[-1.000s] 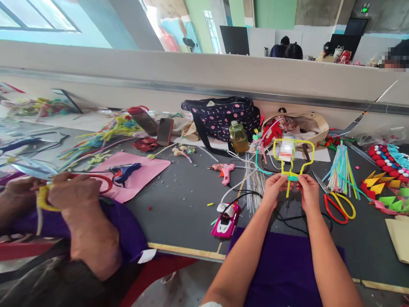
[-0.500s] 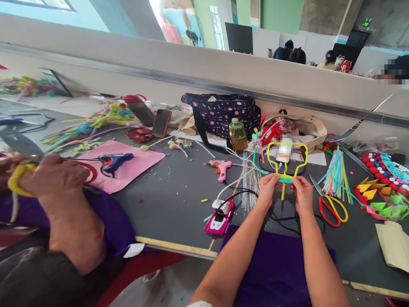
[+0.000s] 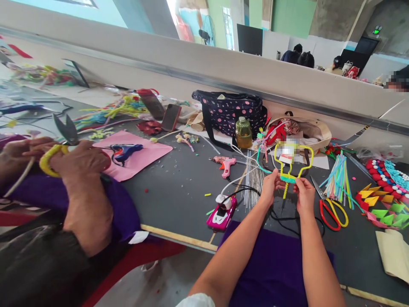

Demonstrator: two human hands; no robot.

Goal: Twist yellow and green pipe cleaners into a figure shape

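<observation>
Between my two hands, above the dark table, is a yellow pipe cleaner frame (image 3: 310,158) with a twisted yellow tail pointing down. A teal pipe cleaner band (image 3: 288,179) crosses its base. My left hand (image 3: 271,186) pinches the band's left end, and my right hand (image 3: 304,192) pinches its right end. Just right of my right hand lie scissors (image 3: 332,213) with one red and one yellow handle. A bundle of pastel pipe cleaners (image 3: 339,177) rests behind them. Purple cloth (image 3: 268,264) lies under my forearms.
A pink glue gun (image 3: 225,165), a magenta power strip (image 3: 221,215) and thin wires (image 3: 254,183) lie to the left. A bottle (image 3: 243,133) stands by a patterned bag (image 3: 228,115). At far left, a co-worker's hand (image 3: 78,164) holds yellow-handled scissors near a blue glue gun (image 3: 123,152).
The view has shifted a little to the left. My hands keep hold of the teal band, and the frame now tilts slightly. The co-worker's scissors have swung to point upward.
</observation>
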